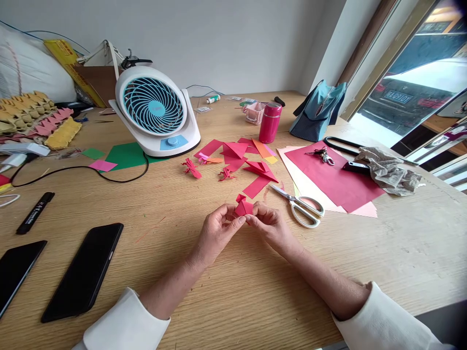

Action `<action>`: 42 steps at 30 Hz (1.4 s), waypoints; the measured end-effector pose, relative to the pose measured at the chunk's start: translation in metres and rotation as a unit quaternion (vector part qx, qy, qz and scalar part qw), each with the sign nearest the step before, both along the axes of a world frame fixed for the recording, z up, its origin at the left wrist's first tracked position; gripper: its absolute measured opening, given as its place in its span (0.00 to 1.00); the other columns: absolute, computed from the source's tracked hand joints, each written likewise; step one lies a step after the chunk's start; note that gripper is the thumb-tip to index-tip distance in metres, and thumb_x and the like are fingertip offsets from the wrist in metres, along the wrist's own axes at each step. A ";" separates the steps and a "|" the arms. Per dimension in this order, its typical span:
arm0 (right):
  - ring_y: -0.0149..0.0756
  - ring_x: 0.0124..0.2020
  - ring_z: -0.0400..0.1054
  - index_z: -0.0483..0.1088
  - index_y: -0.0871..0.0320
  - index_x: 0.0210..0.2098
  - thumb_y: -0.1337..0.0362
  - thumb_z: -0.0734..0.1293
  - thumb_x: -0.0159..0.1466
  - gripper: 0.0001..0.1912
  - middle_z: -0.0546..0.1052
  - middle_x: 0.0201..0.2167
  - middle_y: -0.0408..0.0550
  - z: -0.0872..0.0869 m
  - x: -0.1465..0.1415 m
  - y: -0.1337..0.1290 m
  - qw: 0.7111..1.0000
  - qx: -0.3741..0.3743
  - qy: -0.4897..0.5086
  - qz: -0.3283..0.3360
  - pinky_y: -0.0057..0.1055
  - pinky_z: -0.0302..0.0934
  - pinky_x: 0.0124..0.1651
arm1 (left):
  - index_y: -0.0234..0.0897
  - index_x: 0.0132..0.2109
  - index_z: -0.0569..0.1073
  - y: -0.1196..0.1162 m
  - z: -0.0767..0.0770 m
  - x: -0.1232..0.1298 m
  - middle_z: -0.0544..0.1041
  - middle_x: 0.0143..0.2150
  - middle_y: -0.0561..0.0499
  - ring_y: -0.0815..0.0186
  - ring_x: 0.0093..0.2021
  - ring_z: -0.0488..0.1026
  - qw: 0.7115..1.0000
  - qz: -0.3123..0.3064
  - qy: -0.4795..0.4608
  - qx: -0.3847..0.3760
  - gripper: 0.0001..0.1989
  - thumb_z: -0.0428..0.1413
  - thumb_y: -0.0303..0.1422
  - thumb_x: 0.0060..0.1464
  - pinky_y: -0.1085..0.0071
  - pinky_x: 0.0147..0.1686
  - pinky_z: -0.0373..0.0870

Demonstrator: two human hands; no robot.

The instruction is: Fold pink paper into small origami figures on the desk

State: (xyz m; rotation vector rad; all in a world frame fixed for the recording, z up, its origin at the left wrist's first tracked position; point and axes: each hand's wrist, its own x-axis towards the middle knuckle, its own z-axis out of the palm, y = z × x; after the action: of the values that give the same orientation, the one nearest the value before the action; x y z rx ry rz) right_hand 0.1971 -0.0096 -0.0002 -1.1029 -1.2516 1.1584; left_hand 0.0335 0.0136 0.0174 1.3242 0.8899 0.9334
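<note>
Between my two hands is a small piece of folded red paper (244, 208), held a little above the wooden table. My left hand (221, 228) pinches its left side, thumb along the lower edge. On the other side my right hand (274, 227) grips it with thumb and fingers; the fingertips behind the paper are hidden. Scissors with white handles (306, 212) lie just right of my right hand. Beyond the paper rest two small folded red figures (190, 168), several red paper pieces (233, 151) and an orange strip (261, 149).
A white fan (155, 109) stands at the back left, its black cable (73, 168) curving across the table. Two dark phones (83, 272) and a black marker (35, 213) lie at left. A pink bottle (270, 122), blue bag (319, 112), red sheets (328, 175) and keys (324, 155) sit at right.
</note>
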 end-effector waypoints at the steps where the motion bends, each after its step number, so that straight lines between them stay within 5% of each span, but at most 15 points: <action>1: 0.29 0.26 0.55 0.66 0.58 0.24 0.47 0.72 0.59 0.22 0.64 0.24 0.40 -0.001 -0.001 -0.001 1.000 0.000 -0.015 0.007 0.28 0.51 0.30 | 0.34 0.40 0.76 0.000 -0.001 0.000 0.78 0.39 0.48 0.65 0.40 0.73 1.000 0.007 -0.004 0.002 0.11 0.62 0.38 0.55 0.71 0.43 0.68; 14: 0.28 0.25 0.53 0.65 0.59 0.27 0.48 0.68 0.63 0.20 0.62 0.22 0.39 0.002 -0.007 -0.005 0.995 -0.021 -0.068 0.068 0.27 0.49 0.28 | 0.34 0.31 0.74 0.003 -0.004 -0.001 0.72 0.31 0.54 0.71 0.34 0.67 0.996 0.048 -0.066 -0.030 0.09 0.64 0.35 0.52 0.75 0.38 0.66; 25: 0.27 0.23 0.50 0.61 0.57 0.24 0.46 0.68 0.62 0.23 0.60 0.21 0.38 0.002 -0.005 -0.007 0.991 -0.027 -0.103 0.086 0.27 0.46 0.26 | 0.35 0.31 0.73 0.003 0.001 -0.001 0.72 0.30 0.55 0.71 0.33 0.66 0.991 0.035 -0.097 -0.083 0.11 0.65 0.38 0.51 0.75 0.36 0.66; 42: 0.27 0.24 0.51 0.63 0.58 0.25 0.46 0.69 0.62 0.23 0.61 0.22 0.38 -0.002 -0.005 -0.007 0.991 -0.025 -0.082 0.105 0.27 0.47 0.26 | 0.35 0.33 0.74 0.008 0.002 -0.003 0.74 0.31 0.55 0.73 0.30 0.66 0.981 0.098 -0.100 -0.136 0.19 0.70 0.43 0.42 0.77 0.30 0.64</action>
State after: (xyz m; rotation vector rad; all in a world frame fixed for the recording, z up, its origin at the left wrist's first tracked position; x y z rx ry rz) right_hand 0.1919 -0.0162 -0.0026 -1.1423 -1.5034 1.2820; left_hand 0.0307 0.0219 0.0191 0.9048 0.9634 1.0366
